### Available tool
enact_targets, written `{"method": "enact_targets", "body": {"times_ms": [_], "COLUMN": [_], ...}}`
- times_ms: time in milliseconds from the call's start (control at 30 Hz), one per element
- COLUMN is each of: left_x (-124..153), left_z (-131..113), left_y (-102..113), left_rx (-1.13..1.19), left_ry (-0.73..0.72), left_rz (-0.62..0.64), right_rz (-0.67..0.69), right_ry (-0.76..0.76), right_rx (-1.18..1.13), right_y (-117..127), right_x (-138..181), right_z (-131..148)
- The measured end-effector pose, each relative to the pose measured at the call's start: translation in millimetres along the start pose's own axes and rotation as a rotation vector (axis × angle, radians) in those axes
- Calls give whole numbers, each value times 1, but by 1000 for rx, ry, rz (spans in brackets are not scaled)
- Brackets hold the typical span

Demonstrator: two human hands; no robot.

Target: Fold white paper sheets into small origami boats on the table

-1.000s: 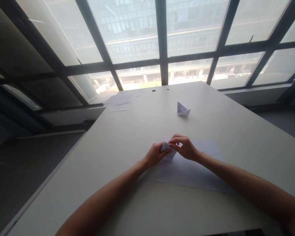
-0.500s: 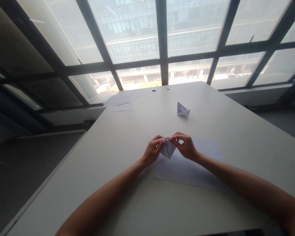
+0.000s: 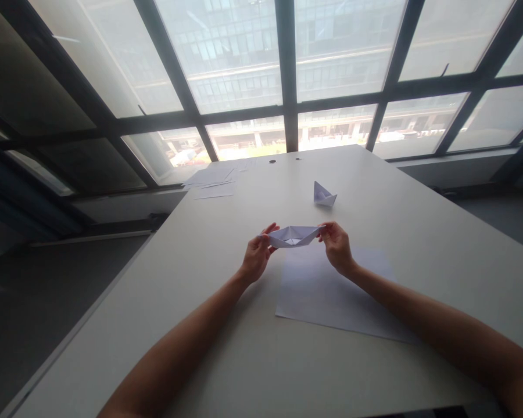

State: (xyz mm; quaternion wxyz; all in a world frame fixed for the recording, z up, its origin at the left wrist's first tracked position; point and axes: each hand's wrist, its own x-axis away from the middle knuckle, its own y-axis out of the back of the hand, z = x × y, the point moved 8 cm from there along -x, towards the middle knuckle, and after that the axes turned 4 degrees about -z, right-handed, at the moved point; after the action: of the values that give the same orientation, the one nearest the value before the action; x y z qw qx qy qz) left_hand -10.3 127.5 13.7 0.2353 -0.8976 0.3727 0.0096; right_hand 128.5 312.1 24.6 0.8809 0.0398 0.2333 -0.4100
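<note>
A folded white paper boat [image 3: 294, 235] hangs stretched out between my two hands, a little above the table. My left hand [image 3: 257, 256] pinches its left tip. My right hand [image 3: 336, 247] pinches its right tip. Below them a flat white paper sheet [image 3: 331, 293] lies on the pale table [image 3: 226, 348]. Farther back stands a second, finished paper boat [image 3: 323, 195].
Several loose paper sheets [image 3: 212, 180] lie at the table's far left corner. Two small round holes [image 3: 272, 161] sit near the far edge. Large windows with dark frames [image 3: 287, 75] rise behind the table; its left edge drops to a dark floor.
My hands have lifted off the sheet and moved apart. The folded paper between them has been pulled from a small compact shape into a wide boat.
</note>
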Motion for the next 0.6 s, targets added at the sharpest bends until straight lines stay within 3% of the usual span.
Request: {"method": "enact_targets", "body": {"times_ms": [200, 367, 500, 600], "left_x": [1, -2, -1, 4], "left_z": [1, -3, 0, 2], "left_y": [-4, 1, 2, -8], "left_rx": [184, 102, -17, -132], "left_ry": [87, 67, 108, 147], "left_rz": [-2, 23, 56, 176], "right_rz": [1, 82, 165, 381], "right_ry": [-9, -35, -269, -551], "right_rx": [-55, -62, -154, -138], "right_y": [-2, -5, -7, -21], "right_x": [2, 4, -1, 6], "right_z": [4, 11, -1, -15]}}
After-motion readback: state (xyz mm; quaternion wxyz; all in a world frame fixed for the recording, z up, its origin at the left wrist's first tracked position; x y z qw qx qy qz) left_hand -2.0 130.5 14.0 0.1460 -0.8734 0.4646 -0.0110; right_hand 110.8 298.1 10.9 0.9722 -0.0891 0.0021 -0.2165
